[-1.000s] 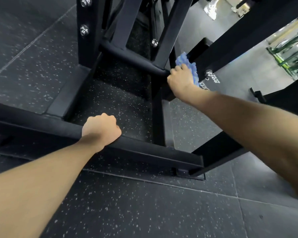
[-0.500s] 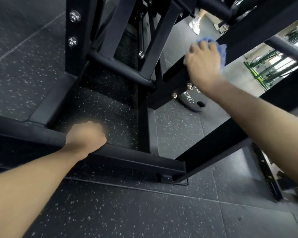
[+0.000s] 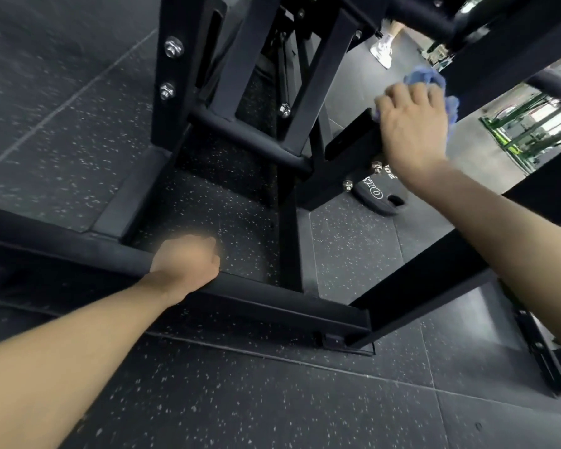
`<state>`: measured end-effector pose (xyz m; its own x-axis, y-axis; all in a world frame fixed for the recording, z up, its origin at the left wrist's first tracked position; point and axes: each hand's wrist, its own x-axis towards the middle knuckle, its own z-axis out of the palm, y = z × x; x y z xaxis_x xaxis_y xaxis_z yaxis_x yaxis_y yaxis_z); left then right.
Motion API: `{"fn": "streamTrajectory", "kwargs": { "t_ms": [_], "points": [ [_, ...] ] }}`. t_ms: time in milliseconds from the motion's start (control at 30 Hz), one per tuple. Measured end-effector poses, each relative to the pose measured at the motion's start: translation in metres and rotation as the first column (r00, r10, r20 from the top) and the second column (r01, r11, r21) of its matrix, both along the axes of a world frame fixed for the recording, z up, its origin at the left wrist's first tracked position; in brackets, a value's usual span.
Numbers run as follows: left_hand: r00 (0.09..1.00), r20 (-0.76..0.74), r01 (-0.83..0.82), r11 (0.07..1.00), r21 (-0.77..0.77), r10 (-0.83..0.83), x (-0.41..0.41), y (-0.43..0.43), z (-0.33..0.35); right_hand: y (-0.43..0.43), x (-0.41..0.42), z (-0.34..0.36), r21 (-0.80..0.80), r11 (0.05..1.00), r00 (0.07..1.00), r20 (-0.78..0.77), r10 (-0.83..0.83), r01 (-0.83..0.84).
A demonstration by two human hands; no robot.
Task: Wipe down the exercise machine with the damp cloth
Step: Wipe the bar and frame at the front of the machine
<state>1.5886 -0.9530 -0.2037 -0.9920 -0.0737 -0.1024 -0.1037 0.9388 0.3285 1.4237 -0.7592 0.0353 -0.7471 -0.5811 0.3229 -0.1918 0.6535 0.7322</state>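
A black steel exercise machine frame [image 3: 266,140] fills the upper half of the view. My right hand [image 3: 412,124] presses a blue cloth [image 3: 428,80] against a slanted black beam [image 3: 499,59] at the upper right; the cloth shows past my fingertips. My left hand [image 3: 185,264] is curled over the low base bar [image 3: 272,296] of the frame, gripping it. The fingers of that hand are blurred.
A black weight plate [image 3: 379,197] lies on the speckled rubber floor [image 3: 240,400] under the frame. A person's white shoe [image 3: 382,50] stands beyond the machine. Green equipment [image 3: 531,131] is at the far right. Bolts [image 3: 173,47] stick out of the upright post.
My right hand has carried the cloth up the slanted beam from the lower joint. My left hand has kept its hold on the base bar. The view has tilted upward.
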Motion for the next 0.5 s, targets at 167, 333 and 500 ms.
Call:
{"fn": "streamTrajectory", "kwargs": {
  "t_ms": [167,333,500],
  "points": [
    [0.984,-0.178,-0.061,0.938,-0.341,-0.001,-0.017,-0.052,0.004,-0.042,0.011,-0.053,-0.319,0.934,0.936,0.350,-0.043,0.162],
    [0.919,-0.160,-0.349,0.932,0.095,0.360,-0.012,-0.104,0.003,-0.144,0.037,-0.141,-0.688,0.249,0.552,0.707,0.441,0.682],
    [0.869,0.083,-0.465,0.747,0.475,0.488,-0.020,-0.127,0.001,-0.237,0.072,-0.223,-0.384,-0.133,0.379,0.685,0.622,0.914]
  ]
}}
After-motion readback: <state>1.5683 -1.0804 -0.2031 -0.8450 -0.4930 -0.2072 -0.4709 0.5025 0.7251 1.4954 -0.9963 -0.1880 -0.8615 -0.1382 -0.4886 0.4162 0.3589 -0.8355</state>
